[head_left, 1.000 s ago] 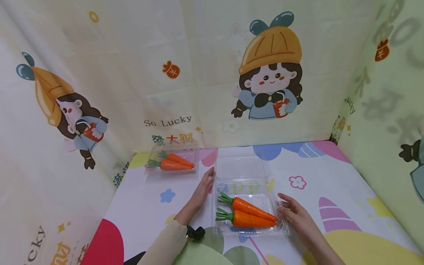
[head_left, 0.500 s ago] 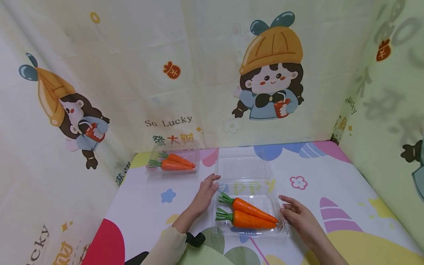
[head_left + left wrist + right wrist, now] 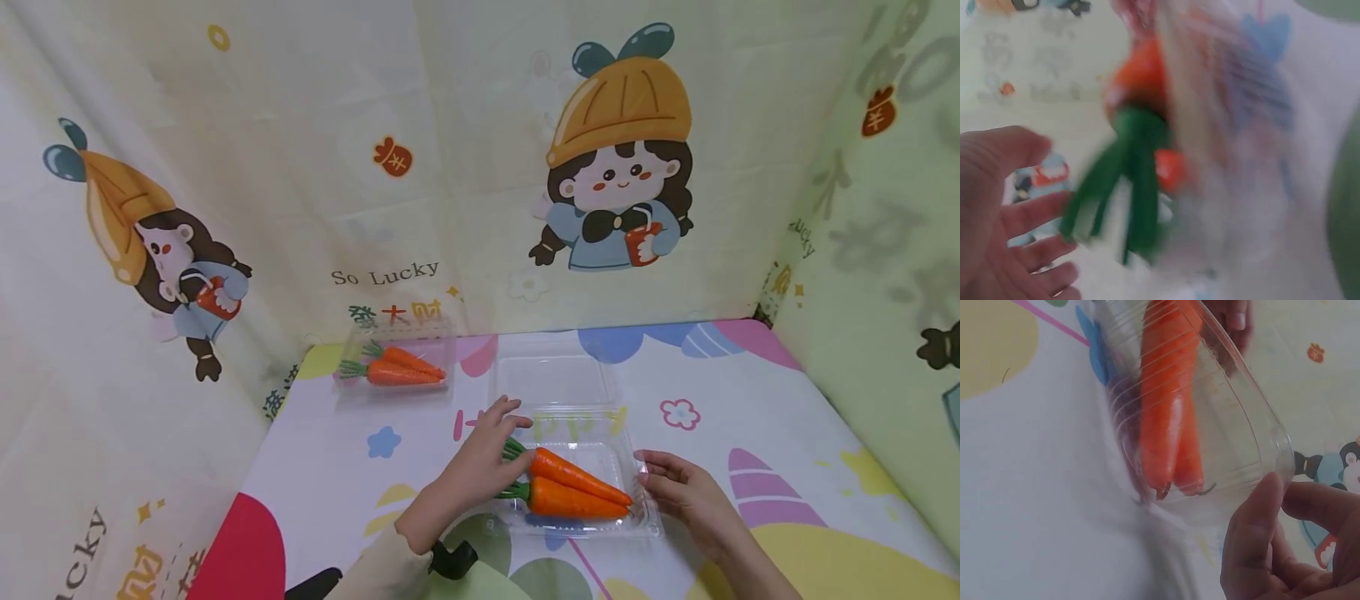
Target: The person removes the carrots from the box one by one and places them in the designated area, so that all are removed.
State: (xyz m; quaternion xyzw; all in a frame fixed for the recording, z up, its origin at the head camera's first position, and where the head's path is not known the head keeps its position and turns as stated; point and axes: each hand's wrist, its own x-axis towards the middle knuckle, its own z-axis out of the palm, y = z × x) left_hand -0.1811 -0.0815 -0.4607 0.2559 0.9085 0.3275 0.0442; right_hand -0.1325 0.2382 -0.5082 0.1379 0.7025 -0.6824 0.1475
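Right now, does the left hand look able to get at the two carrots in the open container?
Probably yes: the left hand is right by the green tops of the carrots, the lid lies folded back, and the right hand grips the container at the opposite side.

Room above carrots (image 3: 576,500), tray walls (image 3: 592,532) around, left fingers (image 3: 498,410) near leaves (image 3: 515,491)
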